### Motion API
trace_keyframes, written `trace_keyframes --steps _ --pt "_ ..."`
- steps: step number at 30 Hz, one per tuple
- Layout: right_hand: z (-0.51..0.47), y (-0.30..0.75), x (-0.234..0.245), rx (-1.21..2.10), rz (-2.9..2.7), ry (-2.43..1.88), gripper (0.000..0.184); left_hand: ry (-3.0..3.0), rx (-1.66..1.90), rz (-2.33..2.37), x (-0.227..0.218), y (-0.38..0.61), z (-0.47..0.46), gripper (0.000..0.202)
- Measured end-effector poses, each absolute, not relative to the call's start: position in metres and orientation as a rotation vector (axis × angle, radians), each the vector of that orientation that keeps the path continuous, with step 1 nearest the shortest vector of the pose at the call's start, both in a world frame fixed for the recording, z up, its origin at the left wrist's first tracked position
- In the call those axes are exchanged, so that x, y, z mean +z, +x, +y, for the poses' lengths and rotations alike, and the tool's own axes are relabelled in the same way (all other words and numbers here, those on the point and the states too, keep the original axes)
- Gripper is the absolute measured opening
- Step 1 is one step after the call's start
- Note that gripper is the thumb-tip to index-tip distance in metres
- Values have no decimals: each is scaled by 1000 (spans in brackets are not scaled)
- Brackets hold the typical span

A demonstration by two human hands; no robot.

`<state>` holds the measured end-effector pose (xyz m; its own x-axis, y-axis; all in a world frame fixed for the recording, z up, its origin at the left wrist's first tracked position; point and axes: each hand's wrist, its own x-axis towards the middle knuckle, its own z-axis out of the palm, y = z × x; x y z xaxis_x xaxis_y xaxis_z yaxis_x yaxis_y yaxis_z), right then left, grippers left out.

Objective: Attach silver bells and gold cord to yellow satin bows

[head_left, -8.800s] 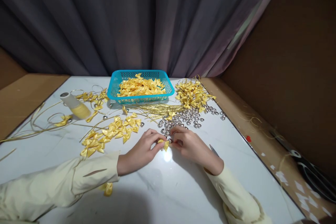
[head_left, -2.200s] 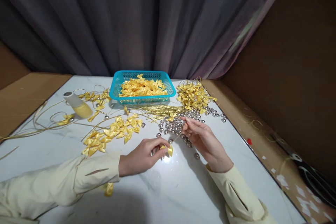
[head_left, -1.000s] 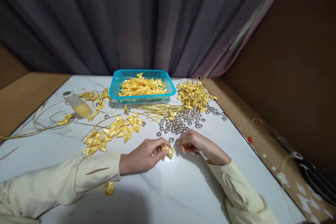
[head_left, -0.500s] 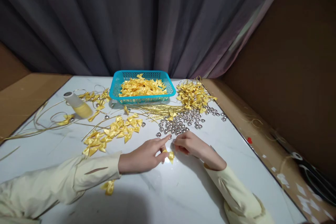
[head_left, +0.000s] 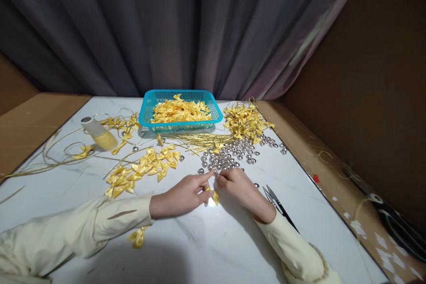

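The yellow bow point(head_left: 216, 196) lies on the near middle of the white table point(head_left: 213, 244), tucked between the two hands. The left hand point(head_left: 179, 196) comes in from the left; its thumb and bent fingers pinch the bow's left edge while the index finger stretches out straight. The right hand point(head_left: 240, 185) is just right of the bow, fingers curled together with their tips meeting the left index fingertip; what they pinch is too small to tell. Black scissors point(head_left: 278, 205) lie just right of the right wrist. Farther left is a scatter of loose bows point(head_left: 143, 168), and just beyond the fingertips a patch of silver beads point(head_left: 231, 156). Behind these run gold cords point(head_left: 196, 138), with a thread spool point(head_left: 98, 134) tipped over at far left. At the far edge stands a teal basket point(head_left: 181, 128) full of bows, a heap of looped bows point(head_left: 244, 120) to its right, and a dark curtain point(head_left: 166, 26) behind.
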<state>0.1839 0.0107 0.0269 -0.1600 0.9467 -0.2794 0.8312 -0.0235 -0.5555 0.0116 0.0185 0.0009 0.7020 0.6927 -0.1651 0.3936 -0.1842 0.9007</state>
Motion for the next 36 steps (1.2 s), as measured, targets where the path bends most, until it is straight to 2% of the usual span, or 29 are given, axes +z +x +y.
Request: trace_keyframes --steps 8,15,22,33,36 --pt "13 192 17 858 -2146 -1792 34 1752 361 925 6 12 16 52" --pt "10 192 24 740 -2233 -1629 22 1619 381 903 6 11 20 48" --pt "8 189 24 719 -2208 -1391 23 1617 380 877 6 10 20 49" --pt "7 190 26 671 -1975 -1449 34 1616 397 847 8 8 21 41" --pt "7 191 29 731 -1904 -1445 21 1611 412 832 8 8 21 41"
